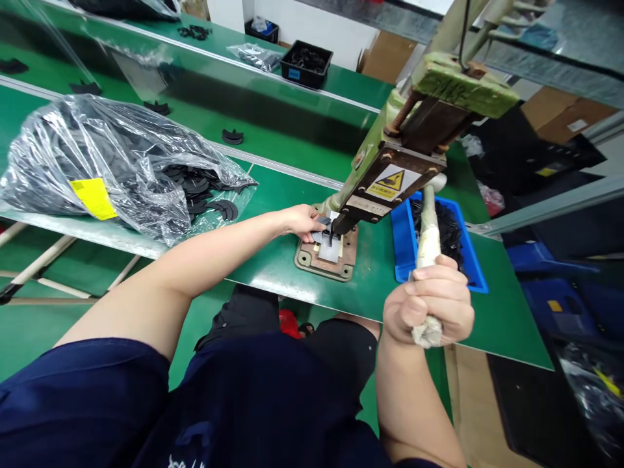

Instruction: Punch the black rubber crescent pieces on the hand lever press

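My left hand (305,223) pinches a dark curved part (322,226) on the base plate (335,268) of a green hand press (385,149), beside a small metal plate (330,249). The press head's lower tip is close to the part, and whether they touch is hard to tell. My right hand (429,304) is wrapped round the taped lever (429,237) of the press, near its lower end.
A plastic bag (88,162) of black curved parts lies open at the left. Right of the press stands a blue bin (403,250) of black pieces. Behind, a green conveyor (195,117) carries spaced curved parts, with a black bin (306,77) beyond.
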Demonstrator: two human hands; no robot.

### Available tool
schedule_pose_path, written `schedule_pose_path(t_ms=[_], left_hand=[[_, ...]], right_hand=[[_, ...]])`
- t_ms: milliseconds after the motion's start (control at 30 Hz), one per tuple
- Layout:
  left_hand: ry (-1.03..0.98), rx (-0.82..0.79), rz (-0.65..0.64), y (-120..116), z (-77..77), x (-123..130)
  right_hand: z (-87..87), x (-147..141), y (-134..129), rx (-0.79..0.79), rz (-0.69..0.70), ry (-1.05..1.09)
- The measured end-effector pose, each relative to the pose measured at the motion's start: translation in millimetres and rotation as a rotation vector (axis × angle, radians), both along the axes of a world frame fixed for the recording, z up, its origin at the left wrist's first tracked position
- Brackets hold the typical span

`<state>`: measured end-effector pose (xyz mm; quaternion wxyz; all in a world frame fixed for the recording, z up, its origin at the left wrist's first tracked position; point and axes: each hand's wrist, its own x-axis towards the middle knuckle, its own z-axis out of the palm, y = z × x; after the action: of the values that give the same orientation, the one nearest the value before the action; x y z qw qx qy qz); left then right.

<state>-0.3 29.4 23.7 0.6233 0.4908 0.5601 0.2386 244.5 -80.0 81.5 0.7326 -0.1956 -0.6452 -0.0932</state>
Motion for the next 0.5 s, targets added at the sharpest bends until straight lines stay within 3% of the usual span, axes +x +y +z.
schedule_pose_path(t_ms=[267,500], left_hand=[[0.015,-0.036,0.02,-1.2,3.8,2.8],[-0.073,-0.009,0.082,-11.4,4.2,1.6]], right_hand=[[-0.3,-5.3,8.1,0.075,-0.02,0.064],[2.8,5.6,-3.4,-0.032,-0.014,-0.063]])
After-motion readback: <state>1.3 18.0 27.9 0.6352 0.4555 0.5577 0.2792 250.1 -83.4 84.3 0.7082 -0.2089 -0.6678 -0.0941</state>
